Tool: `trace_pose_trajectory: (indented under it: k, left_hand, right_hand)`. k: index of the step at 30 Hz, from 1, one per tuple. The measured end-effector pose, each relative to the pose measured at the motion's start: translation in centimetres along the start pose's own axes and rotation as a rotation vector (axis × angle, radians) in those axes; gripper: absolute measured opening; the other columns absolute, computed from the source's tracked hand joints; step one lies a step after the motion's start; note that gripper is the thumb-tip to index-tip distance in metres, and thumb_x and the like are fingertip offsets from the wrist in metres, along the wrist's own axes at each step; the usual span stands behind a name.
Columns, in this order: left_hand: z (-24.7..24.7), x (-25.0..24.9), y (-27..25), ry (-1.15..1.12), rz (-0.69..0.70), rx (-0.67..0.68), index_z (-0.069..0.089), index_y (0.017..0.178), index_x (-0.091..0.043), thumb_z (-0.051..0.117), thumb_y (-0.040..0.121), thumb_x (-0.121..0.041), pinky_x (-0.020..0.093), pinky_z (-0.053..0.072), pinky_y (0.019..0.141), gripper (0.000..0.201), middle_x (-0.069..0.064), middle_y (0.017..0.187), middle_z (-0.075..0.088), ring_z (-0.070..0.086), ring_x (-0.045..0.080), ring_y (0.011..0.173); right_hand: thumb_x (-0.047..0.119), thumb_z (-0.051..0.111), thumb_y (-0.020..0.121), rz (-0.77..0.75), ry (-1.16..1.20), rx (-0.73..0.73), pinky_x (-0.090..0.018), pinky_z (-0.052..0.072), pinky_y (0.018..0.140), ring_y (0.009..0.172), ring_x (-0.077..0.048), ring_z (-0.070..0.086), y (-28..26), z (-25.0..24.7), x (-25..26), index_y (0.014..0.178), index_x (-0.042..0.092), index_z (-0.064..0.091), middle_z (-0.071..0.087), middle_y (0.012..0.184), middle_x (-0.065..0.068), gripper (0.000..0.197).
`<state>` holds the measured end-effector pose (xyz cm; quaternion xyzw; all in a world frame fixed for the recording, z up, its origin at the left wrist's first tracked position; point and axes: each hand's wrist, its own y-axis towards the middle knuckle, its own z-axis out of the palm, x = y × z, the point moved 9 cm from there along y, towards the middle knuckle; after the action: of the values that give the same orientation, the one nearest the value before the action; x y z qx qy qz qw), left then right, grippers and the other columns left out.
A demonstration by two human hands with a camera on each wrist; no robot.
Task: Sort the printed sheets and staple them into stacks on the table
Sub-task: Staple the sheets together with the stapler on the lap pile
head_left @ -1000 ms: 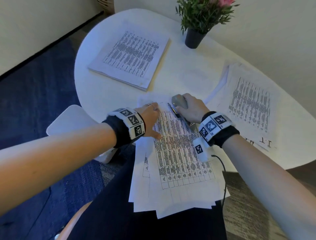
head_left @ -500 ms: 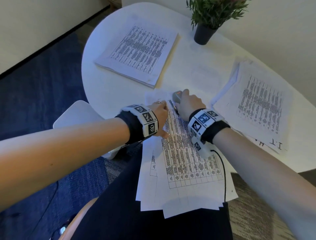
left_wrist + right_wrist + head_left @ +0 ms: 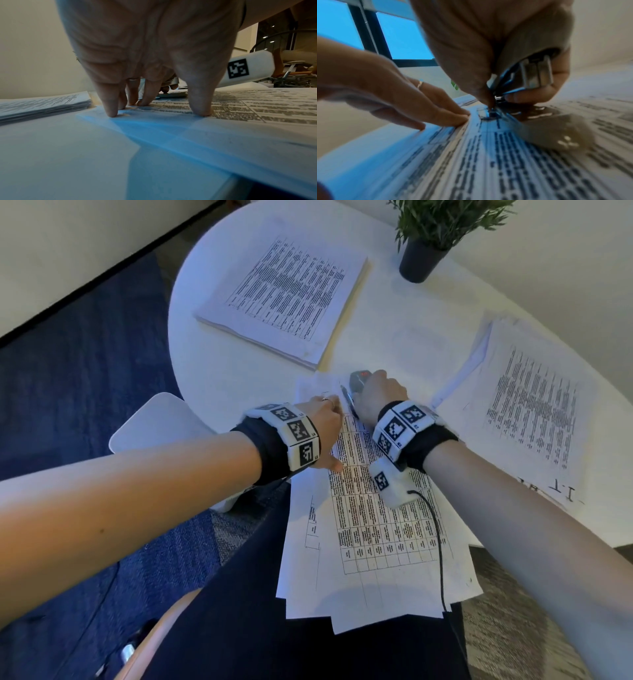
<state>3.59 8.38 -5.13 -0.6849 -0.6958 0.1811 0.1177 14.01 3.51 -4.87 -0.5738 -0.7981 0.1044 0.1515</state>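
A loose set of printed table sheets (image 3: 376, 525) hangs over the near edge of the round white table (image 3: 239, 364), onto the person's lap. My left hand (image 3: 327, 433) presses its straight fingertips (image 3: 111, 112) on the set's top left corner. Just to its right, my right hand (image 3: 373, 395) grips a grey stapler (image 3: 358, 381) from above. The stapler's metal nose (image 3: 494, 112) sits on the top sheet (image 3: 488, 155) near that corner. In the right wrist view my fingers wrap the stapler body (image 3: 534, 73), with the left hand (image 3: 419, 108) beside it.
A thick squared stack of printed sheets (image 3: 284, 296) lies at the far left of the table. A looser pile (image 3: 531, 402) lies at the right. A potted plant (image 3: 419, 263) stands at the back. A white chair seat (image 3: 154, 422) is left of the table, over blue carpet.
My right hand has moved the stapler a little left, closer to my left hand at the sheets' top corner. The left hand has kept pressing in place.
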Motion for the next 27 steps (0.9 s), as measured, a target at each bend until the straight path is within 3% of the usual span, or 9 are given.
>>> trace_pose_trajectory:
  k: [2, 6, 11, 15, 17, 20, 22, 25, 27]
  left_hand:
    - [0.0, 0.0, -0.1, -0.016, 0.002, -0.007, 0.053, 0.130, -0.006, 0.061, 0.077, -0.065, 0.034, 0.043, 0.084, 0.080, 0.006, 0.143, 0.030, 0.038, 0.023, 0.123]
    - [0.0, -0.2, 0.0, -0.037, -0.012, 0.013, 0.052, 0.131, -0.005, 0.062, 0.078, -0.062, 0.037, 0.042, 0.096, 0.078, 0.008, 0.142, 0.033, 0.037, 0.023, 0.125]
    - [0.1, -0.2, 0.1, -0.047, 0.006, -0.016, 0.048, 0.135, -0.004, 0.062, 0.077, -0.064, 0.037, 0.041, 0.099, 0.084, 0.008, 0.147, 0.027, 0.035, 0.024, 0.128]
    - [0.0, -0.1, -0.2, -0.058, -0.002, -0.017, 0.045, 0.137, -0.003, 0.061, 0.077, -0.063, 0.038, 0.040, 0.102, 0.086, 0.009, 0.149, 0.024, 0.033, 0.025, 0.131]
    - [0.1, 0.0, -0.1, -0.071, -0.004, -0.003, 0.042, 0.138, -0.002, 0.063, 0.076, -0.063, 0.041, 0.040, 0.104, 0.090, 0.012, 0.149, 0.023, 0.034, 0.027, 0.131]
    - [0.2, 0.2, 0.0, -0.104, 0.009, 0.022, 0.040, 0.138, -0.001, 0.064, 0.080, -0.057, 0.043, 0.037, 0.107, 0.085, 0.013, 0.150, 0.022, 0.030, 0.027, 0.136]
    - [0.1, 1.1, -0.3, -0.113, -0.013, -0.014, 0.050, 0.130, -0.002, 0.063, 0.081, -0.056, 0.041, 0.039, 0.105, 0.074, 0.013, 0.146, 0.032, 0.034, 0.027, 0.133]
    - [0.2, 2.6, -1.1, -0.108, -0.093, -0.062, 0.058, 0.120, -0.005, 0.060, 0.078, -0.064, 0.038, 0.044, 0.093, 0.073, 0.009, 0.134, 0.042, 0.043, 0.026, 0.121]
    - [0.4, 2.8, -1.2, -0.102, -0.097, -0.075, 0.055, 0.125, -0.004, 0.057, 0.078, -0.068, 0.038, 0.043, 0.096, 0.079, 0.009, 0.137, 0.040, 0.043, 0.026, 0.121]
  right_hand:
    - [0.024, 0.054, 0.094, -0.024, -0.012, -0.034, -0.039, 0.043, 0.082, 0.115, -0.036, 0.053, 0.0, -0.2, 0.5, 0.129, 0.003, 0.037, 0.053, 0.127, -0.018, 0.045]
    - [0.020, 0.053, 0.092, -0.235, -0.191, -0.164, -0.036, 0.035, 0.072, 0.104, -0.034, 0.057, 0.0, -1.1, 2.0, 0.123, 0.010, 0.041, 0.057, 0.119, -0.012, 0.035]
    - [0.026, 0.051, 0.096, -0.034, -0.001, -0.080, -0.038, 0.042, 0.079, 0.111, -0.035, 0.055, 0.3, -1.0, 1.0, 0.126, 0.002, 0.041, 0.055, 0.125, -0.017, 0.040]
    - [0.029, 0.046, 0.098, 0.013, 0.199, -0.002, -0.032, 0.044, 0.064, 0.086, -0.029, 0.058, 1.7, -1.9, 0.4, 0.129, -0.001, 0.041, 0.054, 0.115, -0.017, 0.043]
    - [0.034, 0.047, 0.098, -0.007, 0.239, -0.016, -0.032, 0.041, 0.067, 0.093, -0.032, 0.058, 1.5, -2.5, 0.0, 0.132, 0.002, 0.038, 0.055, 0.121, -0.018, 0.048]
    - [0.038, 0.049, 0.096, -0.153, 0.093, -0.011, -0.034, 0.042, 0.068, 0.090, -0.032, 0.056, -0.2, -1.8, 0.4, 0.126, 0.008, 0.039, 0.057, 0.116, -0.016, 0.044]
    - [0.039, 0.050, 0.095, -0.239, -0.026, -0.009, -0.033, 0.040, 0.067, 0.089, -0.030, 0.056, -1.5, -0.9, 1.0, 0.123, 0.010, 0.041, 0.059, 0.112, -0.012, 0.041]
    - [0.040, 0.051, 0.094, -0.280, -0.107, -0.034, -0.033, 0.042, 0.069, 0.095, -0.031, 0.059, -2.2, -0.3, 1.9, 0.120, 0.011, 0.043, 0.060, 0.111, -0.010, 0.040]
    - [0.037, 0.053, 0.094, -0.277, -0.119, -0.053, -0.034, 0.042, 0.069, 0.096, -0.031, 0.059, -2.3, -0.4, 2.2, 0.120, 0.010, 0.043, 0.060, 0.112, -0.010, 0.038]
